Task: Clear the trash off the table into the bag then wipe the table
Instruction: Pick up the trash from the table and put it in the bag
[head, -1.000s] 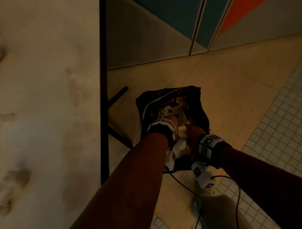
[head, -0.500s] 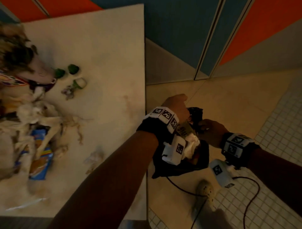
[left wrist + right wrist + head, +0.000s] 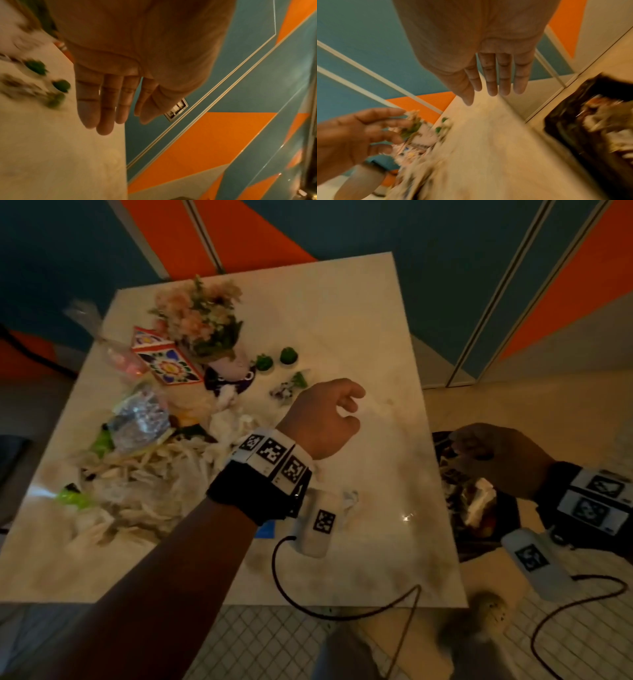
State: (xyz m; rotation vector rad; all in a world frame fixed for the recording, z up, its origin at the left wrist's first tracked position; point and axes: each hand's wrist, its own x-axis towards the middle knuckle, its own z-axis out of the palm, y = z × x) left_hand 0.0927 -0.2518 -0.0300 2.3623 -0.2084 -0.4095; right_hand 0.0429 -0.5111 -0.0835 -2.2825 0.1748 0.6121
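The left hand (image 3: 137, 60) is seen palm side, its fingers (image 3: 106, 108) extended and close together, holding nothing, above the far right edge of the pale worktop (image 3: 60, 155). To its left on the worktop lie two small dark green objects (image 3: 36, 67), blurred, beside other indistinct debris. Behind stands a wall of teal and orange panels (image 3: 214, 135) bearing a small metal wall plate (image 3: 176, 109).

Pale table (image 3: 359, 337): shredded paper heap (image 3: 144, 484), patterned box (image 3: 164, 357), flower pot (image 3: 205, 320), two green pieces (image 3: 275, 359), all beyond left fingers (image 3: 104, 108); possibly foil wrap (image 3: 144, 419).
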